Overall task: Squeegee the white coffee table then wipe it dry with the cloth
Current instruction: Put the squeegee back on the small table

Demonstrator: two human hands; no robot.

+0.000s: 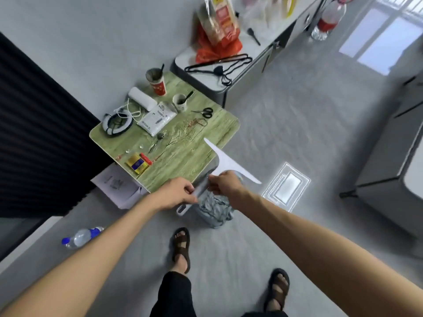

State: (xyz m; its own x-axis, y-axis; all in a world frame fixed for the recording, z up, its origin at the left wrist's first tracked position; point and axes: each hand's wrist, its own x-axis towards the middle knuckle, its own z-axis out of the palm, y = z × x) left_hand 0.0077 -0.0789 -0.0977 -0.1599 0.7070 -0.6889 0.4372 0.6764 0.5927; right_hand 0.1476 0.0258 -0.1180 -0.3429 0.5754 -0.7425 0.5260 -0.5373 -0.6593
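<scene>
White packet point(158, 118) label too blurred to read, white T-shaped squeegee point(229, 163), wide blade, pale handle, held over near corner of green wood-grain surface point(183, 156), left grip point(180, 194) curled round its handle, right grip point(225, 183) clutching crumpled grey-blue cloth point(215, 210)

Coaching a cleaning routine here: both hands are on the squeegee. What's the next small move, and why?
Probably release the right hand from the squeegee, leaving it only the grey cloth, with the left hand alone on the handle. Both hands grip the squeegee in mid-air, its blade touches no surface, and the cloth hangs bunched under the right hand, so a one-handed pass isn't set up.
</scene>
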